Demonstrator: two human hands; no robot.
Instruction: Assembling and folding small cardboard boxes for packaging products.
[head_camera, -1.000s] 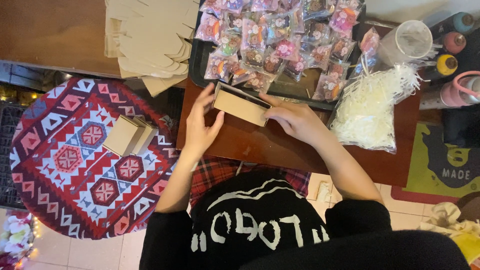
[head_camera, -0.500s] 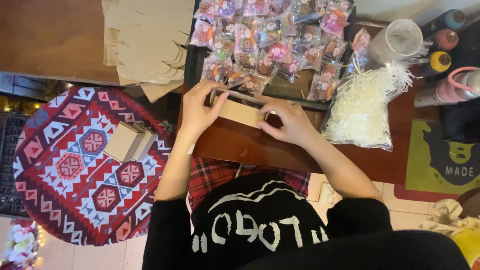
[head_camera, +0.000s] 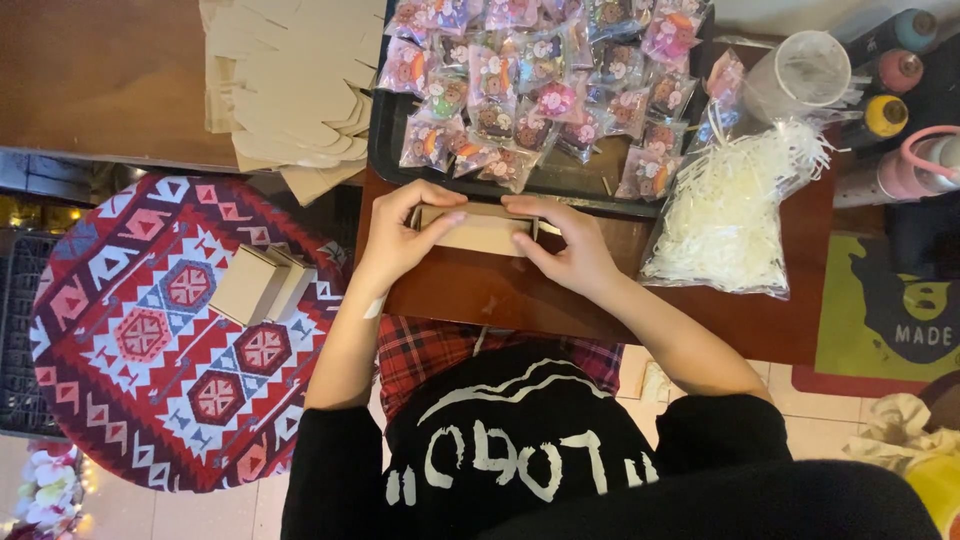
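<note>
Both my hands grip a small brown cardboard box (head_camera: 485, 230) on the dark wooden table (head_camera: 560, 305). My left hand (head_camera: 405, 240) wraps its left end, thumb across the top edge. My right hand (head_camera: 565, 250) holds the right end, fingers pressing the top flap. Just beyond the box stands a black tray (head_camera: 390, 150) heaped with several small clear packets of colourful items (head_camera: 530, 85).
A clear bag of white shredded paper (head_camera: 730, 210) lies to the right. Flat cardboard blanks (head_camera: 290, 90) are stacked at the back left. Two folded boxes (head_camera: 260, 285) sit on a round patterned stool (head_camera: 150, 330). A plastic cup (head_camera: 800, 75) and bottles (head_camera: 890, 70) stand at the far right.
The box has turned from tilted to lying level, and both hands have closed in over its top edge, pressing the flap down.
</note>
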